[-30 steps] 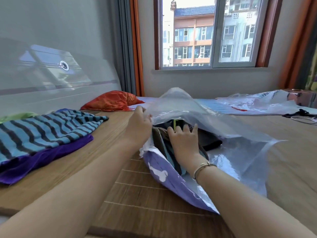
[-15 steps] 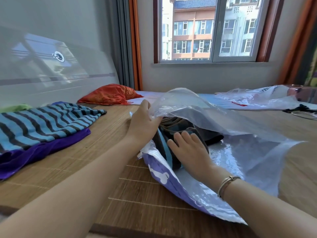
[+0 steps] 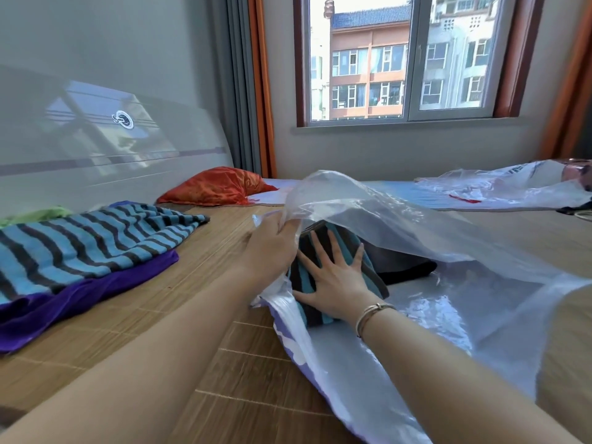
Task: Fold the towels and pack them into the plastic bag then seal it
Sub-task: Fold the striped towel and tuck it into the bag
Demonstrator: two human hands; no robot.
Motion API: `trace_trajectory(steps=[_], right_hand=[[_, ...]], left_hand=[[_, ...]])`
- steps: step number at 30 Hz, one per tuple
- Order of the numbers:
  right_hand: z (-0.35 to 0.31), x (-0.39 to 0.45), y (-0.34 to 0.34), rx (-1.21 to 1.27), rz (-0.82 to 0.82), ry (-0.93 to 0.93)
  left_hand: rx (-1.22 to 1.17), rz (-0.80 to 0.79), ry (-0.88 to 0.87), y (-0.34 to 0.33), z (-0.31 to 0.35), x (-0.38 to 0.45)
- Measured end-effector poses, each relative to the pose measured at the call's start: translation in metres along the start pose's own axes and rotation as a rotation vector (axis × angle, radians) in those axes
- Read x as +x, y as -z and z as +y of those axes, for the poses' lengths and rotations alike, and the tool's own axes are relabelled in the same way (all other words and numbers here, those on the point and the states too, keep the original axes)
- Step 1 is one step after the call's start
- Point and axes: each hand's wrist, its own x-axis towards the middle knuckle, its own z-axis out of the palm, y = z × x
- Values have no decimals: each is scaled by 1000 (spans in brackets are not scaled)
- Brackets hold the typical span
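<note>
The bag [image 3: 432, 309] lies on the bamboo mat [image 3: 205, 315], its long axis running from the near left corner away to the right, with its mouth facing left toward the person's hands. The lower sheet lies flat on the mat, and its near edge carries a purple printed strip. The upper sheet is lifted like a tent over the opening.

The left hand [image 3: 272, 248] holds that upper sheet at the mouth, fingers curled round its edge (the thumb side is hidden by plastic). The right hand [image 3: 333, 277] lies flat with fingers spread, palm pressing down on the folded towel [image 3: 307, 280] just inside the mouth; it grips nothing. A thin bracelet [image 3: 371, 312] sits on that wrist.

The folded towel is blue with dark stripes, and its stripes run away from the camera, roughly along the forearm. Just behind it, deeper in the bag, lies a dark towel [image 3: 403, 267], touching it.

Outside the bag, well to the left, a striped towel [image 3: 86, 248] is spread unfolded on top of a purple towel [image 3: 80, 296], whose edge shows along the near side. A green cloth [image 3: 35, 216] peeks out behind them. An orange cushion [image 3: 217, 187] rests near the curtain [image 3: 243, 84], and a second bag [image 3: 499, 187] lies crumpled at the far right below the window [image 3: 400, 59].
</note>
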Motion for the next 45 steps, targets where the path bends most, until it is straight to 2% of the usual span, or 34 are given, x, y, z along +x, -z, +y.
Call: trace_trajectory(steps=[4, 7, 12, 14, 16, 19, 22, 25, 29, 31, 34, 37, 42, 45], right_hand=[[-4, 30, -14, 14, -4, -103], [0, 35, -16, -5, -14, -109], [-13, 12, -3, 56, -32, -123], [-21, -11, 1, 137, -27, -76], [-25, -38, 5, 163, -45, -35], [-24, -71, 16, 166, -140, -62], [-29, -85, 32, 127, -108, -81], [-36, -82, 33, 239, -168, -24], [-31, -61, 16, 337, -337, 26], [-30, -50, 5, 399, -366, 57], [-32, -27, -3, 454, -366, 9], [-34, 0, 3, 483, -385, -68], [-33, -8, 18, 421, -405, -49], [-37, -44, 41, 441, -331, -38]], left_hand=[[-57, -72, 73, 13, -8, 0], [50, -48, 90, 20, -15, -4], [289, 16, -29, 26, 1, -11], [309, 49, 27, 29, -8, -17], [322, 127, 147, 33, -20, -28], [351, 201, 436, 35, -32, -62], [4, 173, 741, 32, -32, -94], [-376, 95, 895, 20, -26, -112], [-557, 75, 852, 2, -31, -116], [-489, 125, 732, 4, -34, -110], [-355, 36, 538, 20, -31, -96], [-383, -8, 448, 39, -32, -84], [-437, -5, 549, 46, -36, -88], [-368, -40, 624, 54, -37, -101]])
